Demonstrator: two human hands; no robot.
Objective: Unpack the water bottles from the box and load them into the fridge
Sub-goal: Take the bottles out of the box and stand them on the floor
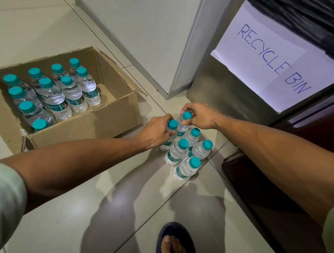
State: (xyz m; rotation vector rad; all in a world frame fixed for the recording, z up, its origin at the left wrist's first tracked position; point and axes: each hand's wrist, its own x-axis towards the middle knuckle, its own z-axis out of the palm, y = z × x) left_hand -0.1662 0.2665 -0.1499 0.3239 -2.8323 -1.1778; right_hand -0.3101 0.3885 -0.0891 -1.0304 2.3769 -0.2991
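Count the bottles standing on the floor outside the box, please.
6, clustered beside the box: one in the left hand, one in the right hand, four nearer bottles. None seems hidden.

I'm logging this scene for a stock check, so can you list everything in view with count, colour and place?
box: one, brown cardboard, open, on the floor at left.
bottles in box: eleven caps visible, clear with teal caps, standing in its left part.
bottles on floor: six, clear with teal caps, clustered right of the box.
bin: one, steel, black liner at top, upper right.
sign: one, white paper, "RECYCLE BIN" in blue, on the bin.
floor: pale tiles.
dark cabinet: one, brown, right edge.
slipper: one, dark blue, bottom centre, on a foot.
left hand: gripping a floor bottle.
right hand: pinching another's cap.
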